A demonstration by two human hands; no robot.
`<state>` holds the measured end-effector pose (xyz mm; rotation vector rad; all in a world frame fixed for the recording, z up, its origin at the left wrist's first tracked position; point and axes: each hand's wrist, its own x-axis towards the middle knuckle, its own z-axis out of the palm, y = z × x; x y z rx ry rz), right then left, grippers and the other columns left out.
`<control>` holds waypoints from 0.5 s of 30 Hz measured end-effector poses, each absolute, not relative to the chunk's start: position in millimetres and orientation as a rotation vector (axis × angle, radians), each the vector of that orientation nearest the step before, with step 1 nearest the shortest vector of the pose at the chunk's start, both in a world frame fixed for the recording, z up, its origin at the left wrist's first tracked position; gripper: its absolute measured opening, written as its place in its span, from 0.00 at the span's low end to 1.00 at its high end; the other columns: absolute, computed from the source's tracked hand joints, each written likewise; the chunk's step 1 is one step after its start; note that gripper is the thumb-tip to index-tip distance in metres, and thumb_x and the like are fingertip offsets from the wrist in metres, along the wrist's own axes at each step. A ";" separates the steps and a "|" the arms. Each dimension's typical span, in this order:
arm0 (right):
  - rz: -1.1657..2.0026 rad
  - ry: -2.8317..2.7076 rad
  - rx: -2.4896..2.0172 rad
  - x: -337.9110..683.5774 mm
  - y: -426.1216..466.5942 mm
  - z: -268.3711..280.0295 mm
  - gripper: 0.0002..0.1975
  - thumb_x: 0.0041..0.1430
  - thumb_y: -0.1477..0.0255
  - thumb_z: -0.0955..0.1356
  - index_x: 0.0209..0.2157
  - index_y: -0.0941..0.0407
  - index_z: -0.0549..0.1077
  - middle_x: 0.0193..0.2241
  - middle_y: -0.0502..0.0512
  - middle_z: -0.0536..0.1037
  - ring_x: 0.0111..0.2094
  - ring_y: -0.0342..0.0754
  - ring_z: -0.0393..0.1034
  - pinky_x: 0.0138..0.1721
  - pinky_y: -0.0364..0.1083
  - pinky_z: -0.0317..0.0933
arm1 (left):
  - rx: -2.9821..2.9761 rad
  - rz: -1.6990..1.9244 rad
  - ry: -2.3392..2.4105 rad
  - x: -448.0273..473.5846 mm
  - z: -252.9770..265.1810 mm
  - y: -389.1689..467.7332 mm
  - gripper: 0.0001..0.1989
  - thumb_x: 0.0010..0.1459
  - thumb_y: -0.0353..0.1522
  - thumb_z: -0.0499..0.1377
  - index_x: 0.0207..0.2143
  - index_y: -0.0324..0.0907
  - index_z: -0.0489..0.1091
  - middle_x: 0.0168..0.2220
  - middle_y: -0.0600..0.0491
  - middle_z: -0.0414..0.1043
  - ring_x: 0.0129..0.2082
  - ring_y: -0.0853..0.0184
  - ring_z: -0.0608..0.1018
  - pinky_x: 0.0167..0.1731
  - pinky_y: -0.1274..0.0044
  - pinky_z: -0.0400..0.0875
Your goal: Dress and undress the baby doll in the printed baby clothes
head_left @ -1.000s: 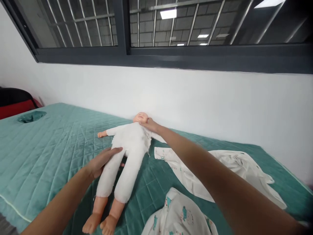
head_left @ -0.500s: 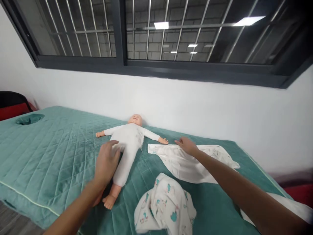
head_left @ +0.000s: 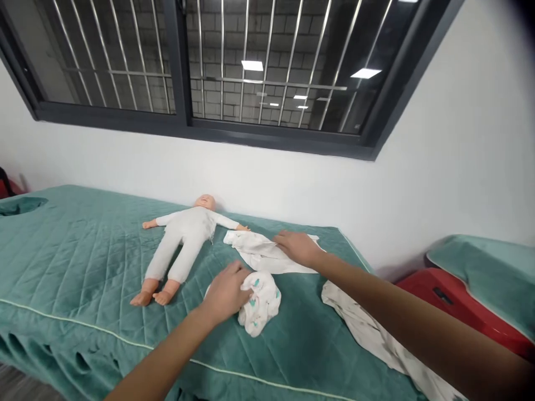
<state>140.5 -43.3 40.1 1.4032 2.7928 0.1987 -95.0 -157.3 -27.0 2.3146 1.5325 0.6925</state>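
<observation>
My left hand (head_left: pixel 228 289) is closed on a crumpled white cloth with green print (head_left: pixel 261 306), its thumb and fingers at the cloth's left side. My right hand (head_left: pixel 298 248) rests over a white baby garment (head_left: pixel 261 253) spread flat, fingers stretched out and pointing left. Part of that garment is hidden under the hand. Left of both hands a baby doll (head_left: pixel 188 225) in a white body lies on its back, arms spread, its head towards the wall; neither hand touches it.
A green quilted bed cover (head_left: pixel 104 256) lies under everything. Below my right forearm is another off-white cloth (head_left: pixel 359 323). A red chair-like object (head_left: pixel 451 301) with a green cover stands at the right. A barred window (head_left: pixel 267 72) is set in the wall behind.
The view has turned right. My left hand has moved from beside the doll's legs to the printed cloth, now more bunched. My right hand stays over the white garment.
</observation>
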 end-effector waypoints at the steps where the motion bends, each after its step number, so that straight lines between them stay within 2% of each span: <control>1: 0.213 2.841 1.317 138.9 -57.9 44.9 0.13 0.69 0.67 0.58 0.45 0.50 0.73 0.42 0.56 0.75 0.38 0.50 0.71 0.33 0.45 0.57 | 2.383 0.737 1.553 -90.6 -19.8 -159.0 0.12 0.57 0.31 0.57 0.44 0.47 0.73 0.50 0.48 0.68 0.49 0.58 0.71 0.48 0.67 0.67; 6: 0.166 2.997 1.076 139.5 -121.5 55.3 0.13 0.68 0.70 0.60 0.47 0.51 0.73 0.41 0.53 0.76 0.37 0.48 0.71 0.31 0.44 0.54 | 2.683 0.810 1.508 -61.1 -11.1 -162.7 0.14 0.55 0.25 0.57 0.43 0.48 0.73 0.64 0.48 0.54 0.62 0.53 0.60 0.58 0.58 0.57; 7: 0.142 3.030 1.083 141.3 -131.3 56.0 0.13 0.69 0.71 0.59 0.48 0.51 0.72 0.42 0.53 0.76 0.38 0.47 0.71 0.32 0.44 0.55 | 2.733 0.786 1.456 -55.2 -13.8 -162.9 0.15 0.56 0.25 0.57 0.44 0.48 0.72 0.64 0.48 0.54 0.62 0.54 0.59 0.60 0.56 0.53; 9: 0.105 3.071 1.127 147.2 -147.4 57.5 0.14 0.70 0.71 0.58 0.49 0.51 0.72 0.43 0.53 0.76 0.40 0.47 0.71 0.34 0.43 0.56 | 2.825 0.713 1.358 -45.6 -18.7 -163.5 0.15 0.57 0.26 0.57 0.46 0.49 0.71 0.61 0.47 0.60 0.60 0.56 0.62 0.62 0.56 0.50; 12: 0.099 3.020 1.246 162.0 -164.6 61.7 0.15 0.71 0.68 0.57 0.49 0.51 0.71 0.43 0.54 0.76 0.39 0.48 0.71 0.34 0.44 0.56 | 2.925 0.688 1.383 -40.3 -17.5 -165.1 0.14 0.61 0.28 0.54 0.47 0.48 0.71 0.50 0.47 0.69 0.51 0.58 0.70 0.55 0.61 0.61; 15: 0.040 2.955 1.397 181.8 -176.1 65.1 0.15 0.70 0.65 0.57 0.52 0.51 0.69 0.45 0.54 0.77 0.41 0.50 0.72 0.36 0.45 0.57 | 2.997 0.807 1.558 -45.9 -6.2 -166.6 0.10 0.62 0.30 0.53 0.43 0.47 0.73 0.45 0.47 0.70 0.42 0.59 0.72 0.41 0.68 0.66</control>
